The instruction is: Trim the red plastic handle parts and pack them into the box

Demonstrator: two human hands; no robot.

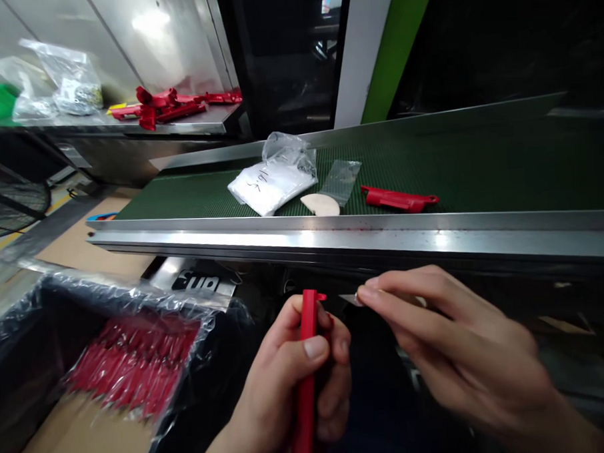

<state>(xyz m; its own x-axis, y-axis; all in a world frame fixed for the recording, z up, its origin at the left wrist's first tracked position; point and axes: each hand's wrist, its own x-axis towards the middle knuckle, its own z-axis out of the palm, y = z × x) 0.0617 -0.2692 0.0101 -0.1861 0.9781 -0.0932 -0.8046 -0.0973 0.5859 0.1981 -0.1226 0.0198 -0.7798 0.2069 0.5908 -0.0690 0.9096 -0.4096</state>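
Observation:
A long red plastic part (305,393) stands nearly upright in my left hand (301,373), whose thumb and fingers wrap round it. Small red tabs stick out near its top, on the right side. My right hand (452,340) is just to the right, its thumb and fingertips pinched on a small pointed blade (352,298). The blade's tip points left at the part's upper end, with a gap between them. Behind the hands, another red part (399,199) lies on the green conveyor belt (504,171).
On the belt lie a white bag with writing (273,184), a clear small bag (340,179) and a beige rounded piece (322,204). A plastic-lined box (16,319) at lower left holds several wrapped red parts. More red parts (176,105) lie on a metal table.

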